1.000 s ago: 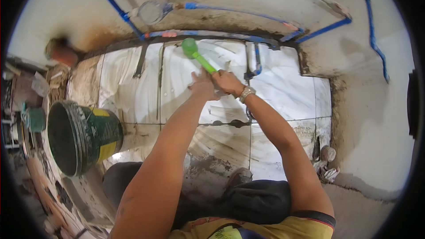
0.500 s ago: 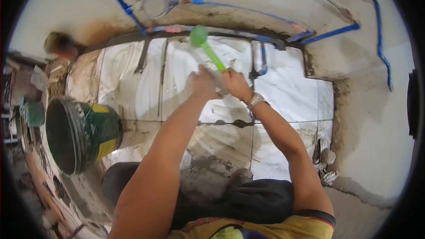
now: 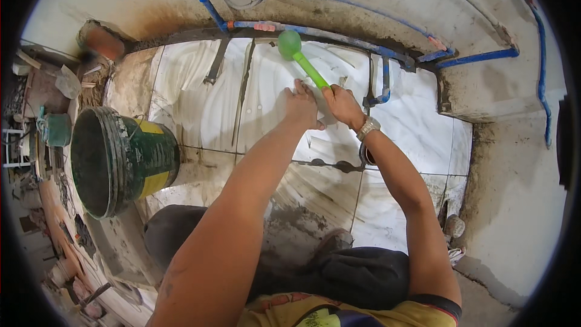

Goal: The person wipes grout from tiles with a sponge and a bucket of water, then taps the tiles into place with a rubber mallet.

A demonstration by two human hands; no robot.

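While the right hand (image 3: 346, 108) held the green mallet (image 3: 310, 69) by the end of its handle, the left hand (image 3: 301, 109) lay just beside it, palm down over the white tiles (image 3: 266, 72) and holding nothing. The right fingers were wrapped around the handle, thumb along the side; the left fingers were partly spread, pointing away from the body, though how firmly they bore on the surface could not be told. The mallet reached out ahead of the right grip and leaned to the left, so its long axis ran slantwise, from the right fist at the near end to the round, see-through head (image 3: 289, 45) at the far one. That slant put the head beyond the left fingertips and almost in line with the left hand, with a stretch of tile between them; the right hand, being on the handle, was the nearer of the two to the mallet. The head showed near the far edge of the tiles, close to the blue pipe (image 3: 339, 37) along the wall; whether it touched a tile or hung above could not be told. Right of the right hand stood a pipe elbow (image 3: 385, 88), and well apart to the left was a dark green bucket (image 3: 142, 151).
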